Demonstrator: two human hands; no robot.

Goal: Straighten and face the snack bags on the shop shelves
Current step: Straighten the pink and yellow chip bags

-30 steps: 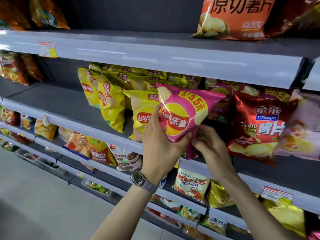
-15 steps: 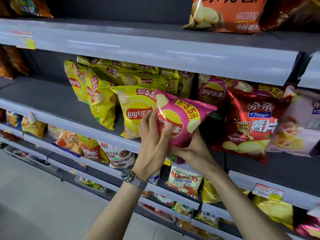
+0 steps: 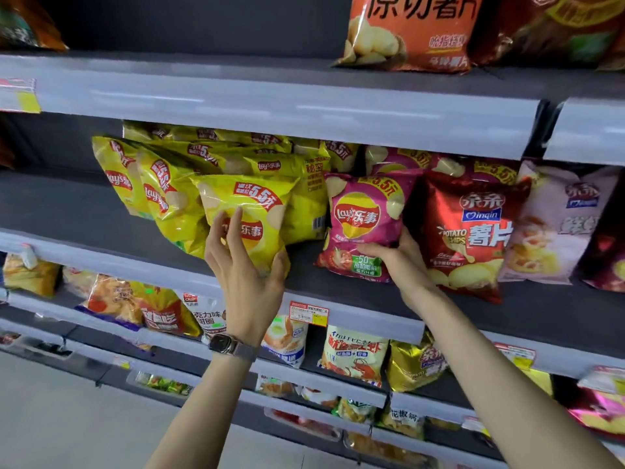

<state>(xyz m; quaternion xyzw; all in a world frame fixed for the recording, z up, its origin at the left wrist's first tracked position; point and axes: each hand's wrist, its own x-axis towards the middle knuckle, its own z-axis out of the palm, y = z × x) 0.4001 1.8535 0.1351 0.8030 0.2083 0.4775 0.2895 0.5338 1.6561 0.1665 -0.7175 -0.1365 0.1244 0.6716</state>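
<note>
The left hand clasps the lower edge of 1 glossy yellow crisp bag, tilted leftward on the grey shelf, while the right hand grips the upright pink foil crisp bag just beside it.

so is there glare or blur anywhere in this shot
Head view: glare streaks the shiny red chip bag and the yellow bag under the left hand; the top shelf edge bows from wide-angle distortion; bags on the lowest shelves look soft.
</note>
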